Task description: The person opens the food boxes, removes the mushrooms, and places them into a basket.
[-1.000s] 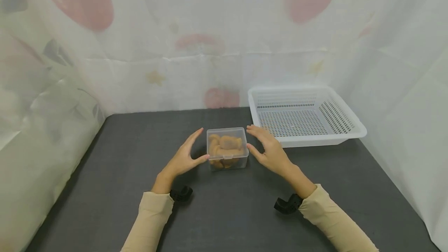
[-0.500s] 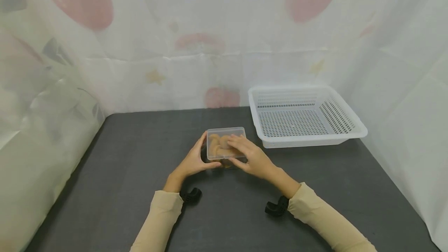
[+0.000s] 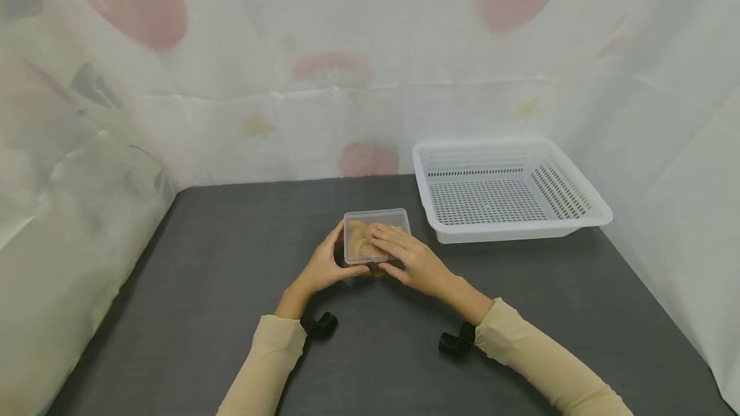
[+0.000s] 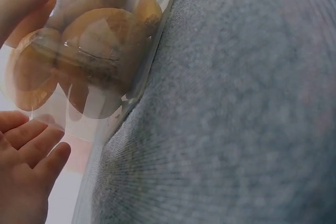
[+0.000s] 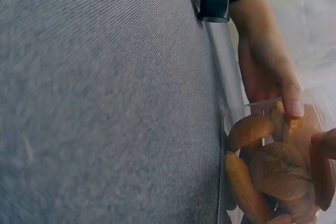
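Observation:
A clear plastic box (image 5: 222,192) with a frosted lid (image 3: 376,216) stands on the dark tabletop, full of rounded brown mushrooms (image 4: 100,51). My left hand (image 3: 321,266) grips the box at its left side, thumb across the front wall and fingers along the left edge, mostly hidden. Over the lid's right part lie the fingers of my right hand (image 3: 420,265), while its thumb presses at the front edge, just under the lid. The right wrist view shows the left thumb (image 5: 292,98) against the front wall. The lid sits on the box.
A white perforated basket (image 3: 457,237) stands at the back right of the dark table (image 3: 191,287). Printed curtains (image 3: 260,37) hang behind the table and along both sides. Each wrist carries a black camera mount (image 3: 457,342).
Both hands have moved inward to the box. The left has closed round its left side; the right has come from beside it onto the lid and front edge. The box stays in place.

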Tool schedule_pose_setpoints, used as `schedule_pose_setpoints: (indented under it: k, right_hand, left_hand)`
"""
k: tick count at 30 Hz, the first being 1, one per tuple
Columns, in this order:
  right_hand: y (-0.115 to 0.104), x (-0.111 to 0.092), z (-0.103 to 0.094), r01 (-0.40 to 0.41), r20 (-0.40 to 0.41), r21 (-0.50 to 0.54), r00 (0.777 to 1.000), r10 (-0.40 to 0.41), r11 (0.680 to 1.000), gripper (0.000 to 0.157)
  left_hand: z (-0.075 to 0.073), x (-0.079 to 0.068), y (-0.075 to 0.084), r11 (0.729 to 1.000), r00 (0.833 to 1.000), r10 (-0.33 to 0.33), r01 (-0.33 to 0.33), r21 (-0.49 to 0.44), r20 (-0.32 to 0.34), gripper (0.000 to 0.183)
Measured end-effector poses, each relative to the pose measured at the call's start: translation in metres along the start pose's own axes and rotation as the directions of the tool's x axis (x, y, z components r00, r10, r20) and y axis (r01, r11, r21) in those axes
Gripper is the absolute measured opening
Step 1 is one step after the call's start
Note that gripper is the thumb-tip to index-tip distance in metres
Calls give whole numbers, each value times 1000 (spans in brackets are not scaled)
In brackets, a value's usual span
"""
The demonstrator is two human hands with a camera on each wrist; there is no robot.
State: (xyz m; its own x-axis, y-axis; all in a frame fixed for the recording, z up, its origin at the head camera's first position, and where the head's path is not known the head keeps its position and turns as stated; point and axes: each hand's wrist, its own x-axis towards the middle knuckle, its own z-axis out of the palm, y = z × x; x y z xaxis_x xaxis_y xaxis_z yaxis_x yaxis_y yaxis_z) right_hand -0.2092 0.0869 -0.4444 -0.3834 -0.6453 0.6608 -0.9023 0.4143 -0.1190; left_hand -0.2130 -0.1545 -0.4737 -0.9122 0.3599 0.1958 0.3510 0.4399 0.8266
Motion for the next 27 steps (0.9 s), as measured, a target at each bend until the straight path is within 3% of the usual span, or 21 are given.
schedule_pose_setpoints:
  k: [7, 13, 17, 22, 27]
  right_hand:
    - [1, 1, 0, 56, -17, -22, 998, -57, 998, 51]
    - [5, 2, 4, 183, -31, -179, 981, -191, 967, 42]
    - [7, 2, 7, 255, -23, -300, 961, -275, 919, 34]
    - [10, 1, 9, 337, -3, -437, 927, -376, 834, 35]
    - [12, 1, 9, 384, 55, -528, 905, -421, 758, 37]
  left_hand:
    - [-1, 0, 2, 999, 999, -46, 46, -18, -4, 111]
    - [-1, 0, 1, 999, 998, -54, 54, -7, -19, 111]
    - [0, 0, 1, 999, 999, -48, 48, -2, -22, 111]
    - [0, 0, -1, 999, 999, -42, 42, 8, -23, 111]
    - [0, 0, 0, 999, 999, -38, 38, 2, -37, 110]
